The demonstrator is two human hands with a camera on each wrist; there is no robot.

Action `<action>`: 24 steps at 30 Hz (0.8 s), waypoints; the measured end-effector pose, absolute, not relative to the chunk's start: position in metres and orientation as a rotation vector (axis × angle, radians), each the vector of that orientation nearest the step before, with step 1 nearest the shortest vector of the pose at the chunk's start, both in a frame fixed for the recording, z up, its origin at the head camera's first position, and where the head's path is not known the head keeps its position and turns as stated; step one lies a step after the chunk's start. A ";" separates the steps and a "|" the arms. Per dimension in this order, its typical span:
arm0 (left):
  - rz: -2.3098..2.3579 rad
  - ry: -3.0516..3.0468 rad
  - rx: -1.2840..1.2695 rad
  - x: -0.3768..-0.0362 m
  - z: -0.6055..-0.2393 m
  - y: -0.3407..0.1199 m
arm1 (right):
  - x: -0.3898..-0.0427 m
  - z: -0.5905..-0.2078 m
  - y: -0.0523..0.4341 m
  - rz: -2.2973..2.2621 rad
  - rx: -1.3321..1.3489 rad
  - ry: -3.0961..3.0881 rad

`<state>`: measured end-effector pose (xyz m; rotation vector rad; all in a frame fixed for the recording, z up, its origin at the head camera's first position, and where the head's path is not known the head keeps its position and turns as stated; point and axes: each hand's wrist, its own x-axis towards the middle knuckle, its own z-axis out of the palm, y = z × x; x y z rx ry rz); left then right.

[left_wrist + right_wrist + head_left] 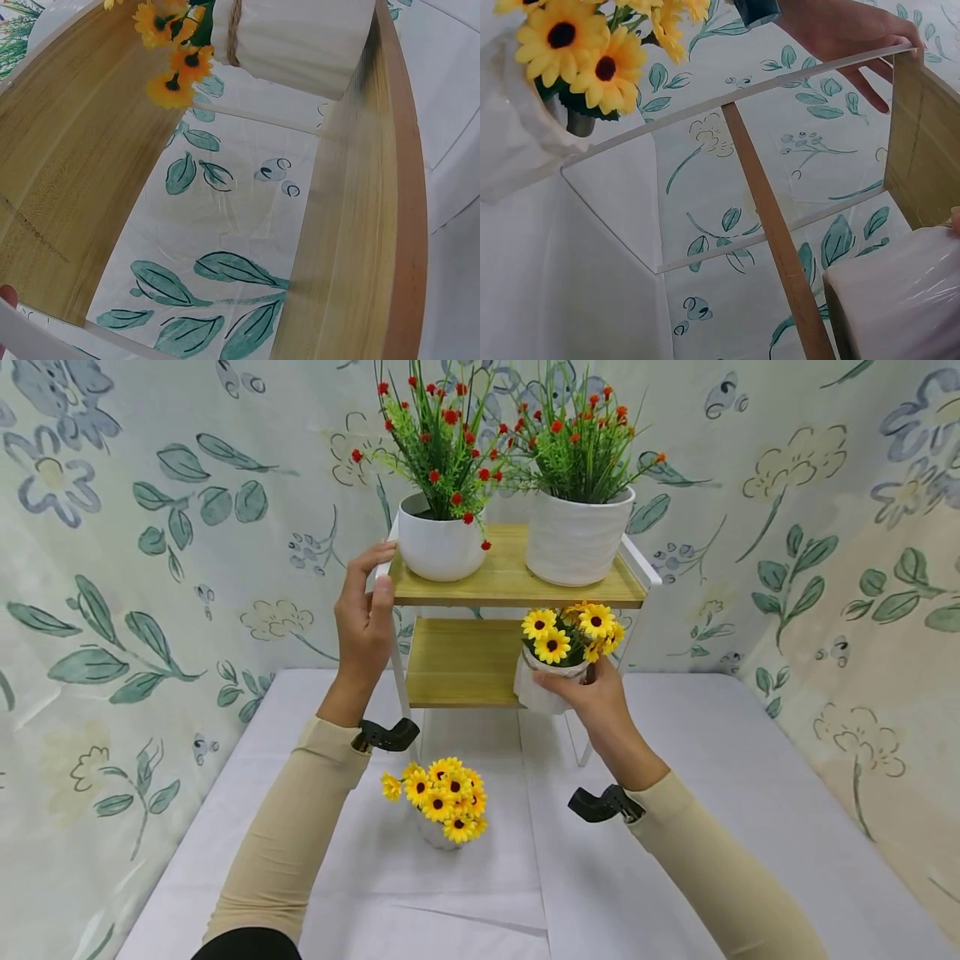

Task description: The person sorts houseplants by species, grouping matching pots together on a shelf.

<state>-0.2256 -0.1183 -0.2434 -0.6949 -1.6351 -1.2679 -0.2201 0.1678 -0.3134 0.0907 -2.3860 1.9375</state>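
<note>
A two-tier plant stand (465, 664) with wooden shelves and a white frame stands on the table. My left hand (365, 620) grips its upper left corner, thumb in front; the right wrist view shows that hand at the frame too. In my right hand (603, 710) is a white flowerpot (542, 689) of yellow sunflowers, pinched near its rim at the right end of the lower shelf. The left wrist view has this pot (300, 45) at the lower shelf, tilted by the camera angle; whether its base bears fully on the wood I cannot tell.
Two white pots, a rounded one (441, 547) and a ribbed one (577, 539), hold red-flowered grasses on the upper shelf. A second pot of sunflowers (446, 797) stands on the white-covered table (480, 918), in front of the stand. Floral fabric (225, 527) hangs behind.
</note>
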 end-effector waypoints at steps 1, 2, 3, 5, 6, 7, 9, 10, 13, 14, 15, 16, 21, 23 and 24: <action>-1.270 -1.639 -0.694 -0.226 -0.244 -0.118 | -0.222 -0.314 0.168 1.943 0.089 -2.381; -1.271 -1.641 -0.692 -0.226 -0.244 -0.119 | -0.224 -0.315 0.168 1.945 0.088 -2.378; -1.271 -1.643 -0.693 -0.225 -0.244 -0.119 | -0.226 -0.315 0.167 1.951 0.084 -2.376; -1.269 -1.644 -0.692 -0.225 -0.245 -0.119 | -0.229 -0.316 0.166 1.968 0.073 -2.369; -1.269 -1.643 -0.692 -0.225 -0.245 -0.119 | -0.230 -0.316 0.166 1.978 0.065 -2.363; -1.268 -1.643 -0.693 -0.225 -0.245 -0.119 | -0.231 -0.316 0.165 1.982 0.059 -2.360; -1.267 -1.639 -0.695 -0.225 -0.245 -0.119 | -0.234 -0.316 0.164 1.986 0.041 -2.356; -1.267 -1.637 -0.695 -0.225 -0.244 -0.119 | -0.235 -0.316 0.163 1.983 0.034 -2.356; -1.262 -1.637 -0.697 -0.225 -0.244 -0.118 | -0.239 -0.317 0.162 1.972 0.029 -2.355; -1.262 -1.636 -0.696 -0.225 -0.244 -0.118 | -0.241 -0.318 0.162 1.967 0.027 -2.355; -1.261 -1.637 -0.694 -0.225 -0.244 -0.118 | -0.242 -0.318 0.162 1.963 0.027 -2.354; -1.259 -1.636 -0.695 -0.225 -0.244 -0.118 | -0.243 -0.319 0.162 1.961 0.025 -2.351; -1.259 -1.639 -0.692 -0.225 -0.244 -0.117 | -0.248 -0.320 0.163 1.937 0.023 -2.339; -1.265 -1.646 -0.683 -0.225 -0.244 -0.117 | -0.250 -0.320 0.163 1.927 0.021 -2.342; -1.265 -1.650 -0.678 -0.225 -0.244 -0.117 | -0.251 -0.319 0.163 1.916 0.017 -2.350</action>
